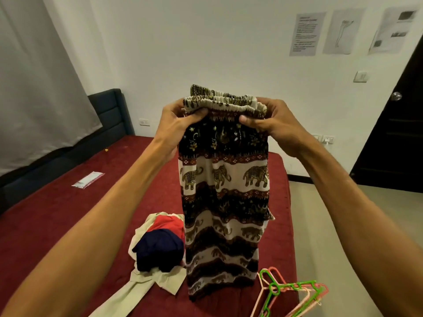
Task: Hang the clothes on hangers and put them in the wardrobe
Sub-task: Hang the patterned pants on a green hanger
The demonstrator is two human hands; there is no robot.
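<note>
Elephant-print trousers [225,193] in black, cream and dark red hang upright in front of me above the bed. My left hand [177,121] grips the elastic waistband at its left end and my right hand [272,122] grips it at the right end. The legs hang down to the mattress. Below left lies a pile of clothes [158,248]: a navy garment, a red one and a beige one. Green and pink plastic hangers [290,291] lie at the bed's near right corner.
The bed has a dark red mattress [68,213] and a dark padded headboard [109,113] at the left. A small clear packet [88,180] lies on the mattress. A grey curtain [34,88] hangs at the left, and a dark door [398,133] stands at the right.
</note>
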